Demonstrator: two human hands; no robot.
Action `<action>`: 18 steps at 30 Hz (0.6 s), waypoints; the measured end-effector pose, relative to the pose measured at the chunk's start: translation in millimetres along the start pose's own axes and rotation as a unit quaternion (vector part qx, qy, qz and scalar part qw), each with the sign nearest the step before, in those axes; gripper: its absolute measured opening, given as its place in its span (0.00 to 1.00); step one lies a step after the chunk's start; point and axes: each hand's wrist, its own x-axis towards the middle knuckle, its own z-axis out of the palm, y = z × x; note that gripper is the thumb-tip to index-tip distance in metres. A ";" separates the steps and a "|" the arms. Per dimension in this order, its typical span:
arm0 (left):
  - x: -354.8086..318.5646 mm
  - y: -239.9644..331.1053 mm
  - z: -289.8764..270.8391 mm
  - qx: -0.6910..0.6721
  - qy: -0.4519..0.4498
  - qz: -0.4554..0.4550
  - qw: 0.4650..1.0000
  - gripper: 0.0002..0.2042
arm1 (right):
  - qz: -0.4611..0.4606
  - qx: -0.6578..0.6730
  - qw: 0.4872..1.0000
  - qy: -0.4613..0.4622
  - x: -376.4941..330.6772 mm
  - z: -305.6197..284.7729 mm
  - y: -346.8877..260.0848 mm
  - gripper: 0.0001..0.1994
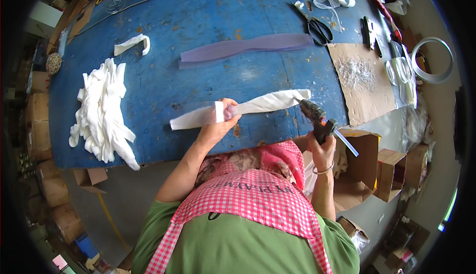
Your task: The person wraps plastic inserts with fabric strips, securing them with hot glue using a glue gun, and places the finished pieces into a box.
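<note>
My left hand (220,124) is closed on a long strip of soft white batting (270,101) held across the near edge of the table. A white band loops over the strip beside my fingers, and a pinkish patch shows between them. My right hand (323,150) grips a black and orange hot glue gun (313,113), a clear bluish glue stick (347,143) jutting from its back. The gun's nozzle meets or nearly meets the strip's right end; I cannot tell which. Beyond lies a flat purple mesh strip (243,47).
Left on the blue table (158,81) are a heap of white batting strips (101,110) and a curled piece (133,43). On the right lie black scissors (319,30), glue-smeared cardboard (362,83), pliers (371,33) and a tape roll (433,60). Open cardboard boxes (354,170) stand below the edge.
</note>
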 end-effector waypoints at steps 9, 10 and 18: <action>0.2 -7.5 1.9 0.021 0.005 0.032 0.999 0.14 | 0.000 0.023 0.999 0.033 8.9 -13.2 1.0 0.09; 0.1 -5.7 1.8 0.025 0.003 0.029 0.999 0.14 | -0.005 0.023 0.999 0.034 10.1 -14.3 4.3 0.08; 0.8 -6.7 3.0 0.071 0.022 0.071 0.995 0.14 | -0.002 0.200 0.972 0.123 53.4 -32.6 -5.3 0.07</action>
